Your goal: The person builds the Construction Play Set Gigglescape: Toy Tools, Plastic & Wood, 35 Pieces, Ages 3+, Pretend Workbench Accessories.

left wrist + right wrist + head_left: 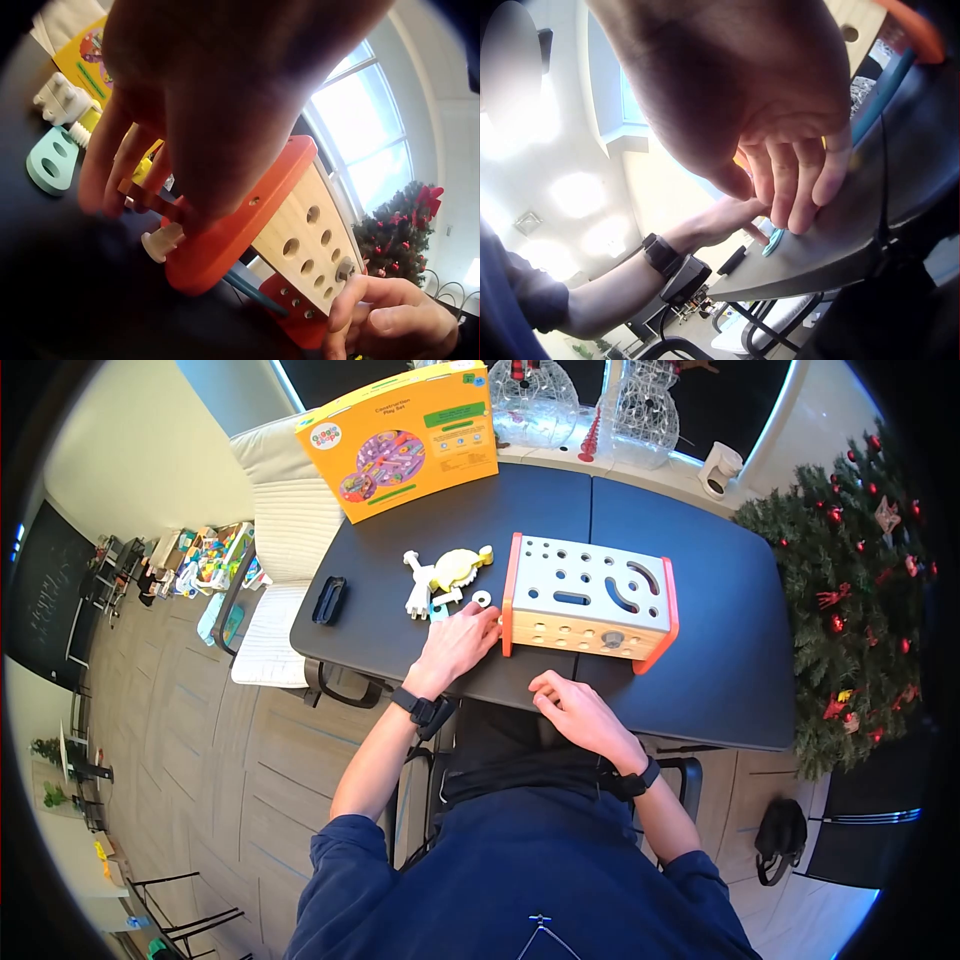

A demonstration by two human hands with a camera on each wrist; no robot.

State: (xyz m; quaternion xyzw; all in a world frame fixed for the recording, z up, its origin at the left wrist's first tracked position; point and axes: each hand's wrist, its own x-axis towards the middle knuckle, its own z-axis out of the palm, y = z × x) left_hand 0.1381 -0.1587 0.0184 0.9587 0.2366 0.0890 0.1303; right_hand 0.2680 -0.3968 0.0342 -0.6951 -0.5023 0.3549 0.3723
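A wooden toy workbench (590, 595) with a grey holed top and orange end panels stands on the table. My left hand (462, 645) is at its left end panel (240, 232). Between thumb and fingers it pinches a small orange piece (150, 199), partly hidden by the hand. Just below, a cream peg (161, 242) sticks out by the panel's edge. My right hand (580, 710) hangs loosely curled and holds nothing, near the table's front edge. A grey bolt head (345, 268) sits in the workbench's front board.
Left of the workbench lie white toy parts (420, 585), a yellow piece (458, 570), a white ring (482, 598) and a teal holed strip (52, 161). A black case (330, 600) lies farther left. A yellow play-set box (400, 445) stands behind; a decorated tree (840, 600) is at right.
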